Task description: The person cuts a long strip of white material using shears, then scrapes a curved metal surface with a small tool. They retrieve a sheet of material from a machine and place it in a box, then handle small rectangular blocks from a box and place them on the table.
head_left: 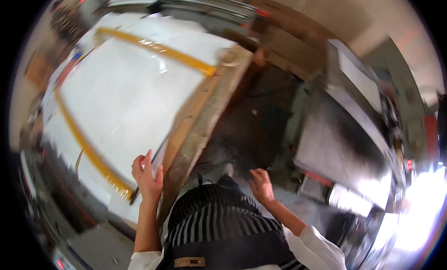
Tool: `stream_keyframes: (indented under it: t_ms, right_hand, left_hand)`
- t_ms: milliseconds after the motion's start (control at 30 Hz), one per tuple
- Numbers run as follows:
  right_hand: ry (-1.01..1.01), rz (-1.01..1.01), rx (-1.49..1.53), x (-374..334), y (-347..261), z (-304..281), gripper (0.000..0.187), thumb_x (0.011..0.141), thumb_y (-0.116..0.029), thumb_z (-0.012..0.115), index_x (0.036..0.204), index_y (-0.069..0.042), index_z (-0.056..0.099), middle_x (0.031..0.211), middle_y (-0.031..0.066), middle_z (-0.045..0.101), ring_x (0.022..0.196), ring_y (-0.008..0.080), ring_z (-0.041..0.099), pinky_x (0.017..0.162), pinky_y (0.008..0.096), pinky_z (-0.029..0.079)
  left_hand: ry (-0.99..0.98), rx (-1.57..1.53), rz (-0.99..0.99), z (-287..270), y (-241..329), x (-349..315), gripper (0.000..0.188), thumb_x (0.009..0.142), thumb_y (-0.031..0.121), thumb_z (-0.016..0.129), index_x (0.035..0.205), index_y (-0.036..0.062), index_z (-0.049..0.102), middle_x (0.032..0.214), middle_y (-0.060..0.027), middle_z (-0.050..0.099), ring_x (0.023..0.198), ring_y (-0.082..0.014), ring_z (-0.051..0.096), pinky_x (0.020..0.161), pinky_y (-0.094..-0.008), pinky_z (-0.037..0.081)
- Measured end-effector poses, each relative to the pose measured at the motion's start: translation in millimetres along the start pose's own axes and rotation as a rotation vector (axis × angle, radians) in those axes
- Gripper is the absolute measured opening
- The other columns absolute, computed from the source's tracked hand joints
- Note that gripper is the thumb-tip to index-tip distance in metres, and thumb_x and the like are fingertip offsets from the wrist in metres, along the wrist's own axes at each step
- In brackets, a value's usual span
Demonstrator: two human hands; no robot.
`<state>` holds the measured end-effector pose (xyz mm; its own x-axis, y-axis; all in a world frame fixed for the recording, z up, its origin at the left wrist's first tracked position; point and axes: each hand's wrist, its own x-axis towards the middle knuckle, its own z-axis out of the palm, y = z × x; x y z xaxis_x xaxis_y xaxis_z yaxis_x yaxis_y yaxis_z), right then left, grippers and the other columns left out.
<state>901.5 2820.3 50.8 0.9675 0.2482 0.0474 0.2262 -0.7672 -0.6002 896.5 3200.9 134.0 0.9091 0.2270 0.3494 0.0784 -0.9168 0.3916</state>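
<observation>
My left hand (149, 179) is over the near edge of a worktable, its fingers apart and nothing visible in its grasp. It is beside a thin dark rod or strip (160, 144) along the edge of large white sheets (111, 93). Whether the fingertips touch the sheet or the strip is hard to tell. Two yellow tape strips (88, 149) cross the sheets, one near my left hand and one farther away. My right hand (261, 185) hangs in the air over the floor at my right, fingers loosely bent and apart, holding nothing that shows.
A wooden table edge (202, 125) runs beside me, with a tape roll (226, 56) at its far corner. Brown cardboard (291, 44) stands behind. To the right is a machine with a flat metal bed (342, 144). Dark floor (251, 111) lies between.
</observation>
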Motion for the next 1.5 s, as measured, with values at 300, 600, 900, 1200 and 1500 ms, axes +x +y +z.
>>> stream_keyframes:
  t_ms: [300,600,900,1200,1500]
  right_hand:
    - [-0.376,0.145,-0.174,-190,20,19,0.036,0.082,-0.024,0.061,0.115,-0.008,0.06,0.116,0.0122,0.057,0.112,0.0298,0.052,0.094,0.0397,0.045]
    - [-0.014,0.524,0.058,-334,56,24,0.024,0.078,-0.021,0.059,0.093,-0.003,0.062,0.091,0.0152,0.062,0.089,0.0324,0.061,0.081,0.0423,0.048]
    - [0.465,1.052,0.2,-560,143,-11,0.018,0.077,-0.018,0.058,0.089,-0.004,0.06,0.092,0.0126,0.059,0.089,0.0323,0.061,0.076,0.0429,0.051]
    - [0.772,1.402,0.44,-716,189,-108,0.035,0.089,-0.029,0.057,0.117,-0.008,0.059,0.109,0.0186,0.061,0.106,0.0365,0.057,0.089,0.0468,0.047]
    - [0.824,1.4,0.489,-792,269,-231,0.03,0.087,-0.025,0.059,0.111,-0.006,0.059,0.105,0.0194,0.061,0.101,0.0381,0.058,0.087,0.0465,0.047]
  left_hand:
    - [-0.761,-0.797,0.63,30,199,-11,0.034,0.082,0.006,0.064,0.116,0.0025,0.06,0.111,-0.014,0.054,0.098,-0.0269,0.057,0.087,-0.0363,0.047]
    - [-2.299,-0.752,0.66,62,316,-157,0.034,0.1,0.012,0.041,0.127,-0.0063,0.051,0.133,-0.0107,0.054,0.122,-0.0165,0.049,0.104,-0.0265,0.035]
    - [-2.544,-0.46,0.679,79,524,-315,0.023,0.087,0.007,0.06,0.105,-0.0069,0.066,0.129,-0.0126,0.055,0.093,-0.0205,0.06,0.079,-0.0295,0.049]
    - [-2.11,-0.067,0.877,256,627,-430,0.041,0.091,0.016,0.062,0.13,0.0039,0.054,0.119,-0.0091,0.062,0.105,-0.0182,0.059,0.091,-0.0294,0.048]
    - [-2.439,0.23,1.439,300,871,-559,0.037,0.089,0.018,0.064,0.119,-0.0027,0.06,0.124,-0.0123,0.06,0.116,-0.0201,0.054,0.101,-0.031,0.04]
